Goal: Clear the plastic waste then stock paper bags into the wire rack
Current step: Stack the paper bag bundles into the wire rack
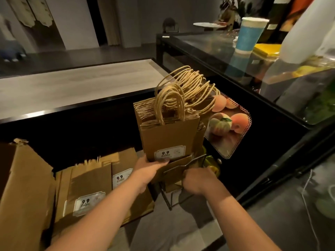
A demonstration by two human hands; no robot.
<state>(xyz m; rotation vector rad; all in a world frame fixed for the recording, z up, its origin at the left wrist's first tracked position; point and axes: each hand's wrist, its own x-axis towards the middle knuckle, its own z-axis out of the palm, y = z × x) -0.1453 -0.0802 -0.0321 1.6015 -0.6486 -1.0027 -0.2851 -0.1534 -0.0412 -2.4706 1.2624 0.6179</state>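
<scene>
A thick upright stack of brown paper bags with twisted paper handles and a "9.9" label stands in a black wire rack at the centre. My left hand presses against the lower left of the stack, fingers curled over the front bag's bottom edge. My right hand grips the front wire of the rack. More flat paper bags with the same label lie in a cardboard box at the lower left. No plastic waste is visible.
A black counter with a pale top runs behind the rack. To the right is a glass display case with a blue paper cup on it. A peach picture panel sits right of the bags. White cable lies on the floor at right.
</scene>
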